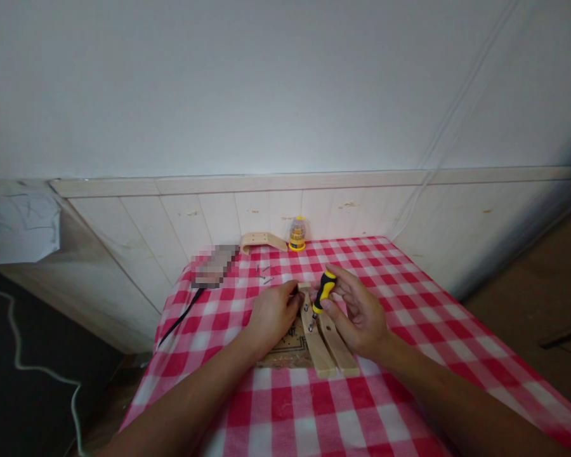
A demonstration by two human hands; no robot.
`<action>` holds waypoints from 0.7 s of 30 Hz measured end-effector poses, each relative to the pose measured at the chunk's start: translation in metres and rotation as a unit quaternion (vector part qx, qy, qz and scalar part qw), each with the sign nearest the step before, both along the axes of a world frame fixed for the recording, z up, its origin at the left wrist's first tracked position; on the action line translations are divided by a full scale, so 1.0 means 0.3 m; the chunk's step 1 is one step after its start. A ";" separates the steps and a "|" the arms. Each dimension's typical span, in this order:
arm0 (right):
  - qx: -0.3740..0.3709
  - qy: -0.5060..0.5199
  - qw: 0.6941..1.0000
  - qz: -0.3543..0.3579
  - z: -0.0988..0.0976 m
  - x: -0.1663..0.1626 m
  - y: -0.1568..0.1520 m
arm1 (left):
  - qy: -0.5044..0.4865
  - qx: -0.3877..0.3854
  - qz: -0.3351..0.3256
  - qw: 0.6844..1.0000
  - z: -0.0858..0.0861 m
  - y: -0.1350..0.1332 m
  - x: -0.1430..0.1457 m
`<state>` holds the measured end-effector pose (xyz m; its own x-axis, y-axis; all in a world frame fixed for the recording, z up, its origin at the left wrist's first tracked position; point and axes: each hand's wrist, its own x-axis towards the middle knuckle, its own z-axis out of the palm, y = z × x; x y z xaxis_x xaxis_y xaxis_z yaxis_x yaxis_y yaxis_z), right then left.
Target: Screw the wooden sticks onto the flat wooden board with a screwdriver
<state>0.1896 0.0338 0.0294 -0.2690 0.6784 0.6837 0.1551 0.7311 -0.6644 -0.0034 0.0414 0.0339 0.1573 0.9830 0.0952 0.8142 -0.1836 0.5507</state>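
My right hand (356,311) is closed round a short yellow-and-black screwdriver (322,292), whose tip points down at the top of two wooden slats (326,346). The slats lie side by side on the red-and-white checked tablecloth (409,298). My left hand (271,314) rests on the cloth just left of them, its fingers curled against the slats' upper end. Part of a flat patterned wooden piece (290,349) shows under my left wrist.
Several loose screws (265,274) lie beyond my hands. A curved wooden piece (261,240) and a small yellow bit holder (297,235) stand at the table's far edge by the panelled wall. A blurred object (214,265) with a black cable (178,324) is at the left.
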 end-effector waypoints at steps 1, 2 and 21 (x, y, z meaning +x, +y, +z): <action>-0.003 0.002 1.000 0.002 0.000 -0.001 -0.001 | 0.000 0.000 -0.001 1.000 0.000 0.000 0.000; -0.004 0.004 1.000 0.002 0.000 -0.001 -0.002 | 0.000 0.001 -0.001 1.000 0.000 0.000 0.000; 0.030 -0.004 0.998 0.055 0.020 0.000 -0.019 | -0.011 0.000 -0.002 1.000 -0.004 0.001 -0.002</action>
<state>0.1896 0.0282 0.0355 -0.3461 0.6014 0.7201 0.0769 0.7831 -0.6171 -0.0040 0.0417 0.0328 0.1586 0.9823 0.0992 0.8009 -0.1868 0.5690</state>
